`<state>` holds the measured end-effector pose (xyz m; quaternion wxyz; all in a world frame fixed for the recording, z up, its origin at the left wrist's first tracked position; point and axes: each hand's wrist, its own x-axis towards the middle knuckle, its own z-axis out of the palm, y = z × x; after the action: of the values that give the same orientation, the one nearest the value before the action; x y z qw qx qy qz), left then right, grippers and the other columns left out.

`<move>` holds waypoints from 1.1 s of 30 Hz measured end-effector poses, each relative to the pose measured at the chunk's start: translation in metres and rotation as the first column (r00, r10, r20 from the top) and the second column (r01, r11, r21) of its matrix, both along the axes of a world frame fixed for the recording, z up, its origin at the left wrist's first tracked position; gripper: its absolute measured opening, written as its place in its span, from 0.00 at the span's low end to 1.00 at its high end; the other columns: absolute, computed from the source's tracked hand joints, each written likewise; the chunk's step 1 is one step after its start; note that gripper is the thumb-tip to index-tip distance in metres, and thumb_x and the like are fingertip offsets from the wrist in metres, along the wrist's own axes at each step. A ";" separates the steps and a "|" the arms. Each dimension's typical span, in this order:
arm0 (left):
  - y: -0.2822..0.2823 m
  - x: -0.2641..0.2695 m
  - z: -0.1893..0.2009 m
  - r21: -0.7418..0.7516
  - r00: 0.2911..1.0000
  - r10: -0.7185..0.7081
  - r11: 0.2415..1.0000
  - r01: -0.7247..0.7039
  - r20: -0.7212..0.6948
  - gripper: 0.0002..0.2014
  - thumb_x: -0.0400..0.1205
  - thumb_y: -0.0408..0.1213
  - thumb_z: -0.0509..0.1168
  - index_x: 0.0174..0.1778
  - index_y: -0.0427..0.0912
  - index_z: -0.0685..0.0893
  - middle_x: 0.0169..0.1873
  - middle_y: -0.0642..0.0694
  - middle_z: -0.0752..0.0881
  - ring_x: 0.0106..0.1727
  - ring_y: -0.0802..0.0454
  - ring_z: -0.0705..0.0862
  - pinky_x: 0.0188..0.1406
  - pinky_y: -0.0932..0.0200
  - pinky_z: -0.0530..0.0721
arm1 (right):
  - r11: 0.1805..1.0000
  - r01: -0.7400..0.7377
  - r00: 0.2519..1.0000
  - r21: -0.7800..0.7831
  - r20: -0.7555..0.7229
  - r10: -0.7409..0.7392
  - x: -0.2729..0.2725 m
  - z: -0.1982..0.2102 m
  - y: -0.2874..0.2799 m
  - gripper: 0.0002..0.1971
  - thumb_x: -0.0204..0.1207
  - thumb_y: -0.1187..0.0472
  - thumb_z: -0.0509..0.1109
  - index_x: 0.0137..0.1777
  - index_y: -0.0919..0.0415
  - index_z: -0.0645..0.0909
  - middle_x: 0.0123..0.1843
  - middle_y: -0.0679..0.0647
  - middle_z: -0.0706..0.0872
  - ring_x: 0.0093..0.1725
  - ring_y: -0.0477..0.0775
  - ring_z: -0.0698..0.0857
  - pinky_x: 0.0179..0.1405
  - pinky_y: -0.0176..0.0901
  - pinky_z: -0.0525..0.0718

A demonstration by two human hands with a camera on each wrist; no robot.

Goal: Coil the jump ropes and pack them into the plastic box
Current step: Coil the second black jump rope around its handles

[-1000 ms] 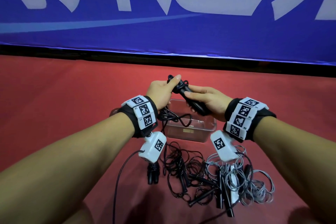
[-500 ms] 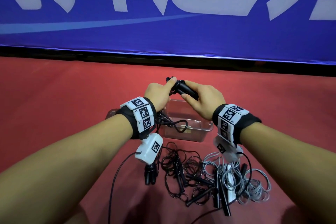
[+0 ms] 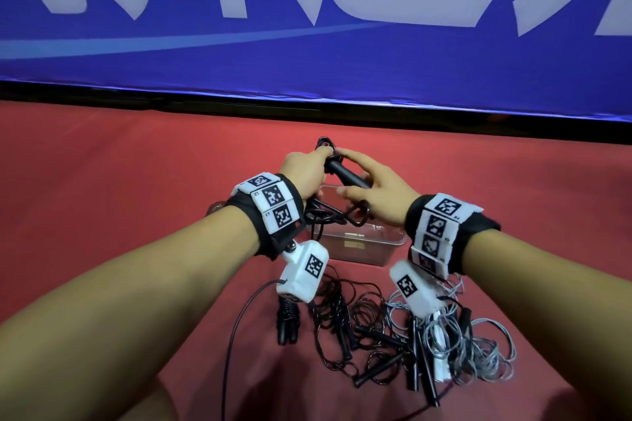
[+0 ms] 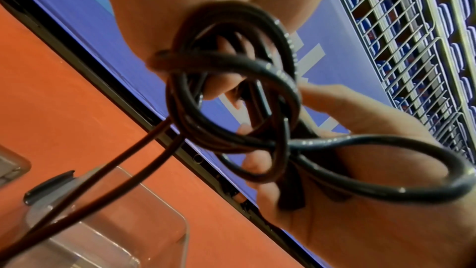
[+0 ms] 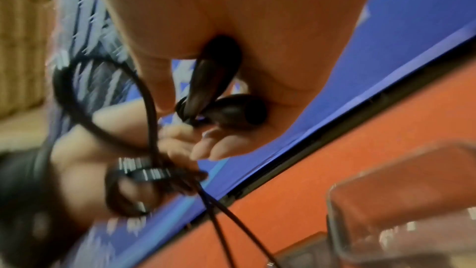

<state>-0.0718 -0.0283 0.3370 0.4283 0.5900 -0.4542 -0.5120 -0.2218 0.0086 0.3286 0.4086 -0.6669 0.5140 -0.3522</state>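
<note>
Your way down into the plastic box (image 3: 355,246) is crossed by dangling rope loops (image 3: 328,215); tangled ropes (image 3: 393,338) crowd the floor just before it.

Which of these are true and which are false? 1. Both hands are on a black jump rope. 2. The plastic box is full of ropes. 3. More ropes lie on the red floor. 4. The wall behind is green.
1. True. The left hand and the right hand hold the black jump rope above the plastic box.
2. False. The box looks empty; only loops of the held rope hang over it.
3. True. A pile of black ropes and grey ropes lies on the red floor, nearer the person than the box.
4. False. The banner behind is blue with white letters.
</note>
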 end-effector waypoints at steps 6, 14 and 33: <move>0.004 0.005 0.009 -0.061 0.990 -0.092 0.994 0.086 -0.103 0.15 0.88 0.47 0.64 0.44 0.38 0.81 0.12 0.56 0.67 0.13 0.57 0.62 0.22 0.60 0.69 | 0.935 -0.096 0.910 0.341 0.411 -0.056 -0.005 0.007 -0.001 0.29 0.79 0.55 0.74 0.78 0.42 0.72 0.37 0.55 0.87 0.31 0.52 0.79 0.23 0.37 0.74; 0.011 0.006 0.011 -0.071 0.959 -0.263 0.964 0.257 -0.103 0.17 0.90 0.54 0.57 0.51 0.45 0.82 0.18 0.55 0.65 0.16 0.58 0.61 0.27 0.61 0.69 | 0.988 -0.005 0.956 0.153 0.292 -0.040 -0.010 0.005 -0.001 0.26 0.79 0.60 0.75 0.72 0.34 0.77 0.31 0.46 0.82 0.26 0.48 0.73 0.24 0.37 0.71; 0.004 0.004 0.004 0.018 0.998 0.029 0.999 -0.030 0.057 0.24 0.79 0.60 0.71 0.39 0.39 0.86 0.22 0.50 0.82 0.16 0.52 0.72 0.24 0.61 0.73 | 0.893 0.099 0.758 -0.439 -0.548 -0.353 -0.003 -0.003 0.003 0.36 0.75 0.40 0.73 0.81 0.23 0.60 0.56 0.47 0.91 0.57 0.59 0.88 0.53 0.50 0.87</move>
<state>-0.0678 -0.0245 0.3414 0.4173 0.6150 -0.4524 -0.4928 -0.2244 0.0117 0.3252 0.0338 -0.7427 0.6175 -0.2569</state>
